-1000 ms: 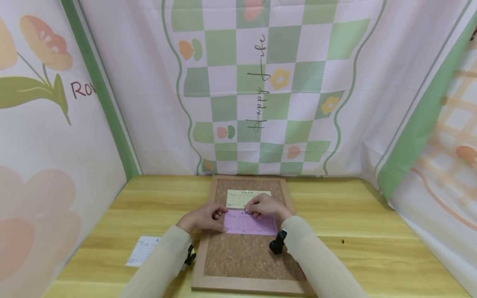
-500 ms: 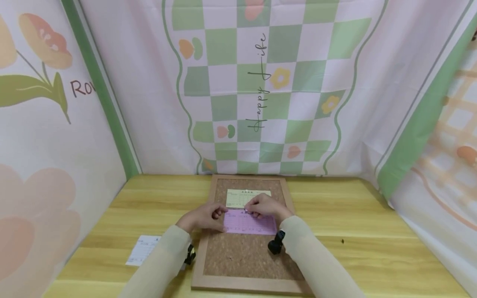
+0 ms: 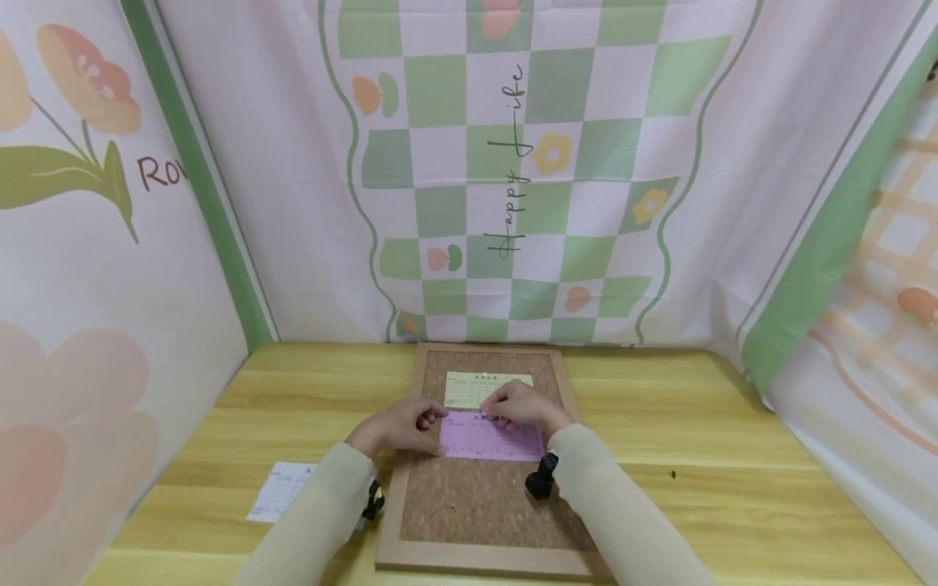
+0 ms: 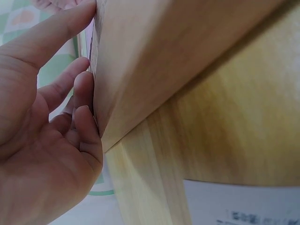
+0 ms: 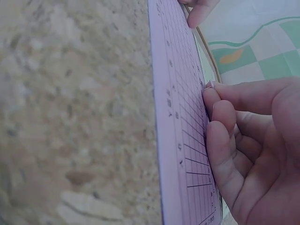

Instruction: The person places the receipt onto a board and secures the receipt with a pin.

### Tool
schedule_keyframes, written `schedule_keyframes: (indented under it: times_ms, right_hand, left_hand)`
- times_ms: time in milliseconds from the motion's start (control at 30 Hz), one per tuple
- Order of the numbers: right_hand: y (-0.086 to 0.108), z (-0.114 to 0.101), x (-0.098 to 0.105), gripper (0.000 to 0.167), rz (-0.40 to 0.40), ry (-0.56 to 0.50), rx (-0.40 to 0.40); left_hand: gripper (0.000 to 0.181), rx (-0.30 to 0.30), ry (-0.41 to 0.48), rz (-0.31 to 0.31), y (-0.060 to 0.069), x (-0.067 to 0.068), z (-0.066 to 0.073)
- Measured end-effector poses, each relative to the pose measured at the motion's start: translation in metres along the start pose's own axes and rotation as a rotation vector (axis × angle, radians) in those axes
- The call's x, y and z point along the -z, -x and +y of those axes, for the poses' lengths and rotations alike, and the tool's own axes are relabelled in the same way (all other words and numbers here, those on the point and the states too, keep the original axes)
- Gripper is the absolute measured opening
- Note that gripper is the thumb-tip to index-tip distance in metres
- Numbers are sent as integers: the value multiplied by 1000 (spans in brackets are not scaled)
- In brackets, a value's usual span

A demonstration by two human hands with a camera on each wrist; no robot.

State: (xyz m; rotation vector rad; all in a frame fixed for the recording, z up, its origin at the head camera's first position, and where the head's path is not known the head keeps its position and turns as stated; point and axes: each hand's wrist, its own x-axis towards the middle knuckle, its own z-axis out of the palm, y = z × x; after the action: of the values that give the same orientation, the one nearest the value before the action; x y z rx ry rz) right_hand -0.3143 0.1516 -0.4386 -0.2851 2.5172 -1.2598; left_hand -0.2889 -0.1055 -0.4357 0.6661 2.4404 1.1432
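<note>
Both hands are at the pink slip (image 3: pixel 491 443), which I see lying flat across the middle of the corkboard (image 3: pixel 469 509): the left hand (image 3: pixel 399 425) touches its left edge, thumb near the lower corner and forefinger near the upper, without gripping it, while the right hand (image 3: pixel 523 405) works over its upper edge, thumb and forefinger pinching a small pin (image 5: pixel 209 86). From where I sit the pin is barely a glint; its tip is hidden, so I can't tell whether it has gone into the cork. Right-hand fingers also cover part of the slip's heading, and its print is too small for me to read. On my left wrist feed the slip shrinks to a thin strip behind the board's frame.

Just beyond it lies the yellow slip (image 3: pixel 469 393), its lower right covered by the right hand; I can't make out whether the two papers overlap. Around them runs the board's wooden frame (image 3: pixel 484 557), its near right corner lost behind the right sleeve (image 3: pixel 623 496). Left of the board, on the table (image 3: pixel 733 407), a white slip (image 3: pixel 278 491) runs under my view of the left sleeve (image 3: pixel 315 505) and is partly hidden. To the right I get a dark speck (image 3: pixel 673 474), too tiny to identify. Both sleeves are cut off at the bottom of my head view, and the checked cloth (image 3: pixel 506 187) behind the table runs out of the top
</note>
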Motion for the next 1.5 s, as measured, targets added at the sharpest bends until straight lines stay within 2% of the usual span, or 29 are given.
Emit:
schedule_keyframes:
  times_ms: [433,667,1033,1500]
  right_hand:
    - [1,-1,1,19,-17,-4,-1]
    - [1,-1,0,14,-9,-14,-21]
    - [0,1,1,11,-6,3,-6]
    - [0,-4,-1,9,-7,34,-39]
  left_hand:
    - [57,-4,9,-3,0,0,0]
    - [57,0,3,-1,1,0,0]
    - [58,-5,-8,-3,1,1,2]
    - [56,-8,-20,3,2,1,2]
